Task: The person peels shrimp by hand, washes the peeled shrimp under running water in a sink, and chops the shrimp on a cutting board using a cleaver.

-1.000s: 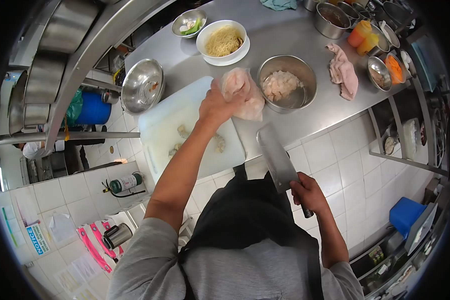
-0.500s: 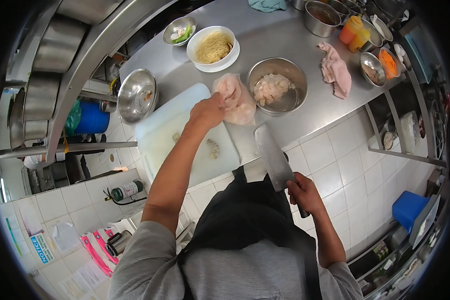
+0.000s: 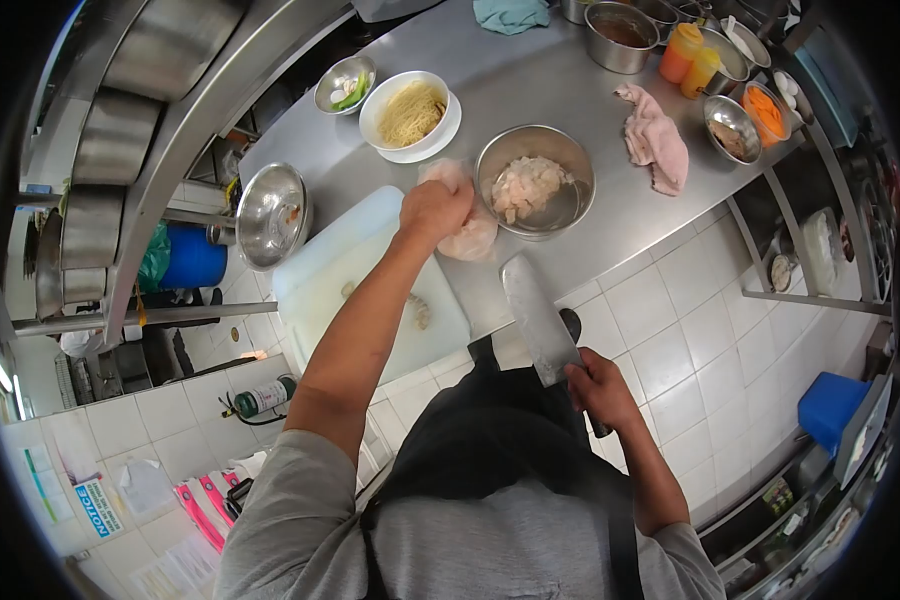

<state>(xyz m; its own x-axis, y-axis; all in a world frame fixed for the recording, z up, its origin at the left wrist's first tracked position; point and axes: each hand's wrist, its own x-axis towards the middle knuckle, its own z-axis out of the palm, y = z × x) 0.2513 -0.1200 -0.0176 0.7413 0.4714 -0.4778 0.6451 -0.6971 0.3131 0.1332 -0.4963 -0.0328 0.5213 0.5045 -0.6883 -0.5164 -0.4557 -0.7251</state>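
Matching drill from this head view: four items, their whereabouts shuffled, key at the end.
Items
1. Cleaver
2. Plastic bag
3. Noodles
4. Pink cloth

Whereabouts
A. Inside the white bowl
B. On the steel worktop, touched by neither hand
C. In the grip of the right hand
D. In the grip of the left hand

Pairs: 1-C, 2-D, 3-A, 4-B

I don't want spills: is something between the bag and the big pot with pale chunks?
Nothing visible. The bag, in the left hand, is right beside the pot; only its wall shields the chunks.
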